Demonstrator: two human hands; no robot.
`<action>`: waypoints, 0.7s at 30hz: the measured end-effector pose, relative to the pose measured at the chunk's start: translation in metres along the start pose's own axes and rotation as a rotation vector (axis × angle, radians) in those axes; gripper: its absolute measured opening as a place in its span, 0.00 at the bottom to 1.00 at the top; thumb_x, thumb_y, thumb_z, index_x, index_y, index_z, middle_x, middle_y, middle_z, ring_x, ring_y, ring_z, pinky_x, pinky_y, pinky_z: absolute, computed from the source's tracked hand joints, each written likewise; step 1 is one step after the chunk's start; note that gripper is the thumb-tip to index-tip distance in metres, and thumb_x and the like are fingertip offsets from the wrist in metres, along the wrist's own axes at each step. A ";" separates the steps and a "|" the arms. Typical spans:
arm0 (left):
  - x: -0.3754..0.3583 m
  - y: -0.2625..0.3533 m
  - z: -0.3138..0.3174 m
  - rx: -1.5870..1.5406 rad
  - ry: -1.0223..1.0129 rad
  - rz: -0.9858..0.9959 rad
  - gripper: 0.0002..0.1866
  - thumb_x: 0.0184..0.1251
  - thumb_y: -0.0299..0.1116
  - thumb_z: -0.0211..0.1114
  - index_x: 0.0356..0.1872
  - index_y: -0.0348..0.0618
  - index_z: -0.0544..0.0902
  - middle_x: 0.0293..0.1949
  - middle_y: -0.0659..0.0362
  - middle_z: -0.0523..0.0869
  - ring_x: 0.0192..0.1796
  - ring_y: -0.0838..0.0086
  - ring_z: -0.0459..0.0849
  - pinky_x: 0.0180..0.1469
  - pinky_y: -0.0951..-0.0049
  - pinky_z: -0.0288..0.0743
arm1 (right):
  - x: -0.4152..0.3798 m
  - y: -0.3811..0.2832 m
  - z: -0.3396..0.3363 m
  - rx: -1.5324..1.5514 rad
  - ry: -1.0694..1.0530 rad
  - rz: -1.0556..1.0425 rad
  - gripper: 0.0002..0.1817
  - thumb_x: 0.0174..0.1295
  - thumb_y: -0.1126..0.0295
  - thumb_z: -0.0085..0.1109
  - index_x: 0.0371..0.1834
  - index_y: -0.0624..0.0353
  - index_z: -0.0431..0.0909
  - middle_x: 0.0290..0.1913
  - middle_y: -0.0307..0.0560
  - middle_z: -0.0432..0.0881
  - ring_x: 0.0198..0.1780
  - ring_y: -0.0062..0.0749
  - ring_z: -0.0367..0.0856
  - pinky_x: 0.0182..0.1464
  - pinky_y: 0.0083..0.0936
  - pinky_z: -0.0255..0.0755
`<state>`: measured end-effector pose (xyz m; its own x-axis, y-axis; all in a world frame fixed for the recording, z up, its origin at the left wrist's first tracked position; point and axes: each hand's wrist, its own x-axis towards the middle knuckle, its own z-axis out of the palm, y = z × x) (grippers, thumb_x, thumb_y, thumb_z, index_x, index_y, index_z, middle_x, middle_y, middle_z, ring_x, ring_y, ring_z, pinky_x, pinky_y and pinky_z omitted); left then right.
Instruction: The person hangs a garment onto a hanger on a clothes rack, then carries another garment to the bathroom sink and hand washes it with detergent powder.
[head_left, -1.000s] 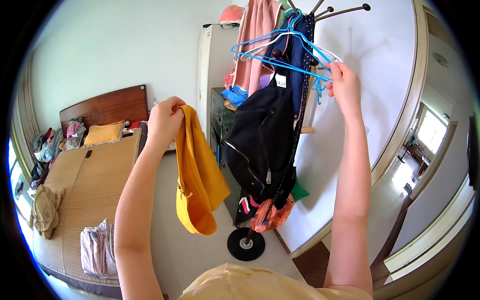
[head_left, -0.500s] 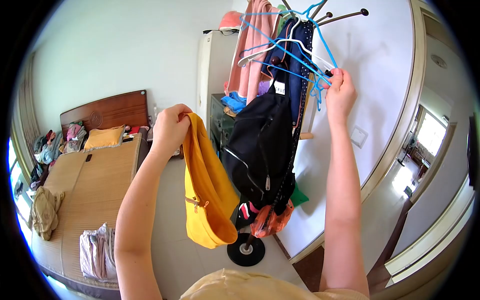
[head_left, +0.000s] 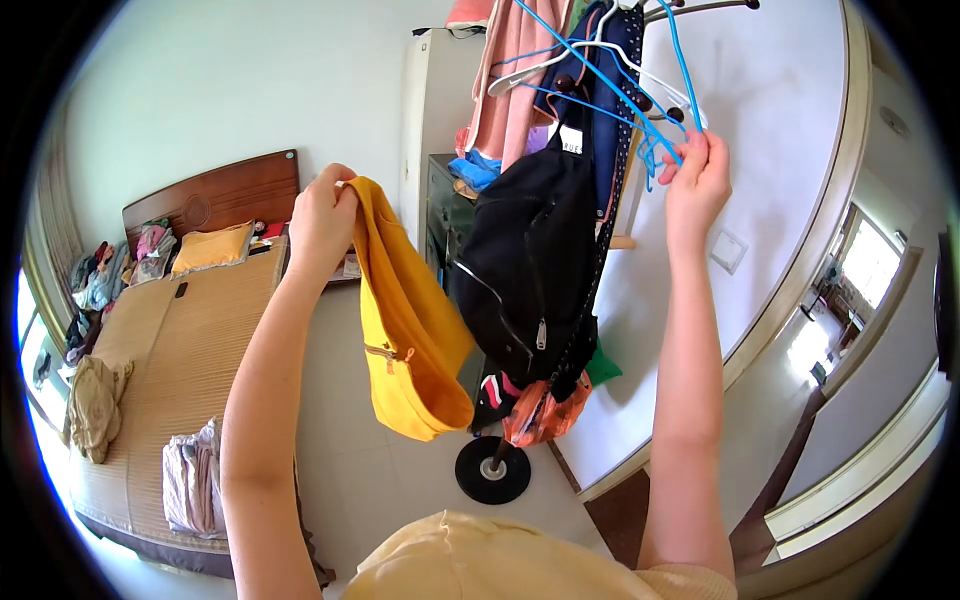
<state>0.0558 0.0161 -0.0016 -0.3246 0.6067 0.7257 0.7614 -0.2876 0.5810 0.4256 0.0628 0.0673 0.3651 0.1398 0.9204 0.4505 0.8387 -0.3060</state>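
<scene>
One yellow bag (head_left: 405, 310) is held pinched in the left hand (head_left: 325, 222); a blue hanger (head_left: 683, 60) is gripped by the right hand (head_left: 697, 190), near a black backpack (head_left: 530, 260)

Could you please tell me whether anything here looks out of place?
The beige cloth lies crumpled on the bed, looking untidy, and a blue hanger tilts in the right hand; I see no spill or damage.

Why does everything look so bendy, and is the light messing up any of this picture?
Head view: wide-lens distortion bows the door frame and leaves black corners. Head view: the left window and far window are blown out, with glare on the hallway floor. Head view: soft shadows on the wall; the yellow cloth looks fairly sharp.
</scene>
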 end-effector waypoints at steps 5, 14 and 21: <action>-0.002 -0.008 0.005 -0.064 -0.012 -0.064 0.11 0.66 0.33 0.52 0.44 0.41 0.79 0.28 0.52 0.84 0.33 0.60 0.82 0.38 0.62 0.73 | 0.016 0.007 0.007 -0.072 -0.019 -0.034 0.11 0.73 0.65 0.48 0.43 0.61 0.76 0.26 0.44 0.83 0.24 0.27 0.82 0.28 0.25 0.74; -0.005 -0.023 0.003 -0.097 -0.042 -0.067 0.11 0.65 0.31 0.53 0.43 0.38 0.79 0.26 0.52 0.83 0.32 0.62 0.81 0.37 0.63 0.73 | 0.003 0.039 0.018 -0.293 -0.054 -0.255 0.11 0.73 0.62 0.47 0.45 0.56 0.74 0.31 0.44 0.86 0.31 0.38 0.85 0.33 0.34 0.76; -0.010 -0.020 0.010 -0.102 -0.046 -0.081 0.10 0.65 0.31 0.53 0.41 0.38 0.80 0.28 0.51 0.84 0.32 0.62 0.82 0.37 0.64 0.73 | -0.006 0.019 0.021 -0.428 -0.135 -0.390 0.08 0.72 0.67 0.46 0.49 0.55 0.71 0.36 0.45 0.86 0.33 0.44 0.85 0.33 0.37 0.75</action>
<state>0.0493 0.0230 -0.0239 -0.3547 0.6640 0.6582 0.6717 -0.3087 0.6734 0.4151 0.0887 0.0616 0.0123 -0.0474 0.9988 0.8292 0.5587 0.0163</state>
